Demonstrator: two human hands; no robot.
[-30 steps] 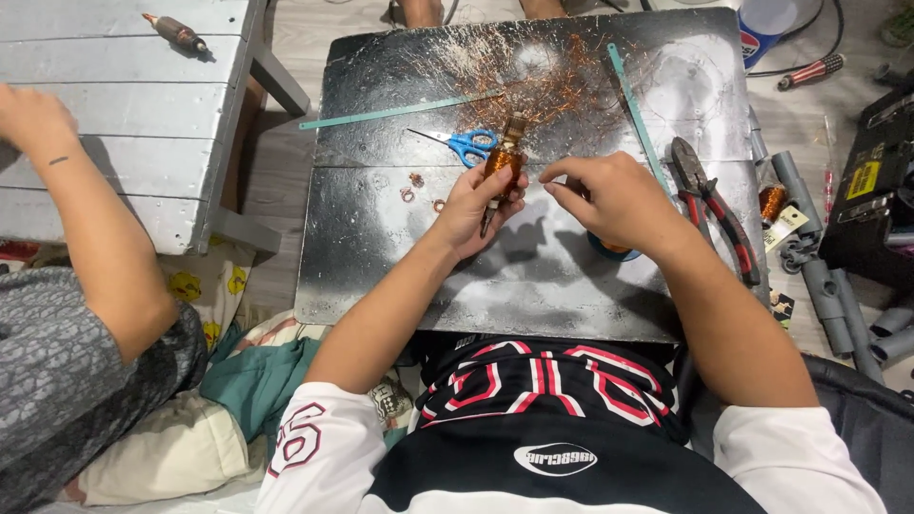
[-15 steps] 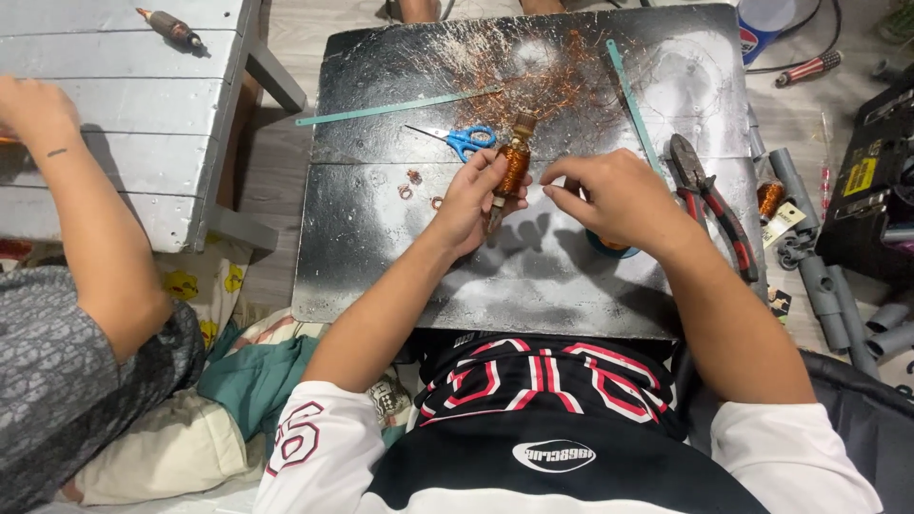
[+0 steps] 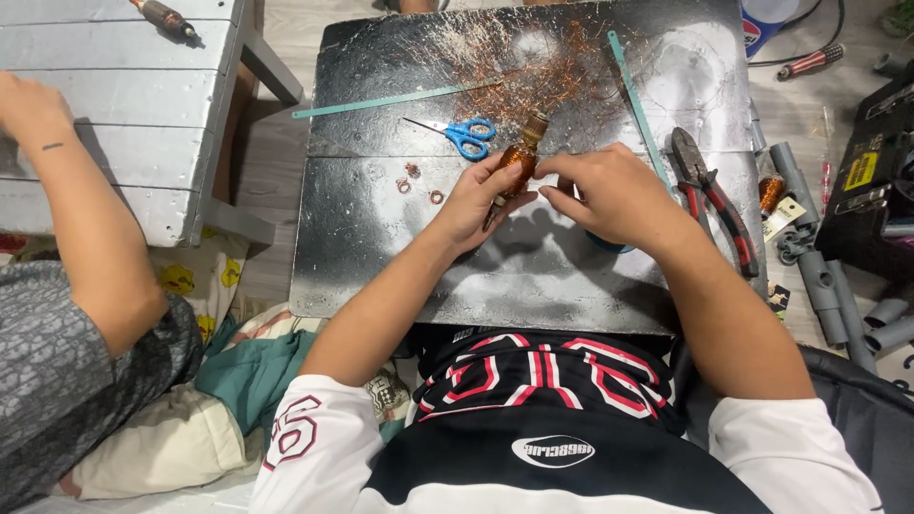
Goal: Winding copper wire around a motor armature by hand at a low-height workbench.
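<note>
Right over the middle of the dark, scuffed metal-topped bench (image 3: 400, 257), a copper-wound motor armature with a brown shaft end (image 3: 519, 157) sits tilted, its top leaning toward the far edge. The left hand (image 3: 476, 195) is wrapped around its lower part, fingers closed on it. The right hand (image 3: 609, 195) meets it from the other side, thumb and forefinger pinched together just beside the armature's upper winding; whether they grip a strand of wire is too fine to tell.

Just left of the left hand lie three small copper wire rings (image 3: 419, 183), apart from each other on the bench. Beyond the armature, toward the far edge, rest blue-handled scissors (image 3: 462, 135), blades pointing left, and behind them a spread of loose, tangled copper wire scraps (image 3: 562, 71). A long teal strip (image 3: 395, 99) lies slantwise toward the far left corner, and a second teal strip (image 3: 633, 100) runs along the right side. Near the right edge lie red-and-black-handled pliers (image 3: 714, 195), jaws toward the far side.

Off the bench to the left stands a grey wooden plank table (image 3: 143, 105), where another person's forearm (image 3: 86, 228) rests. Grey plastic pipe pieces (image 3: 828, 276) lie on the floor past the right edge.
</note>
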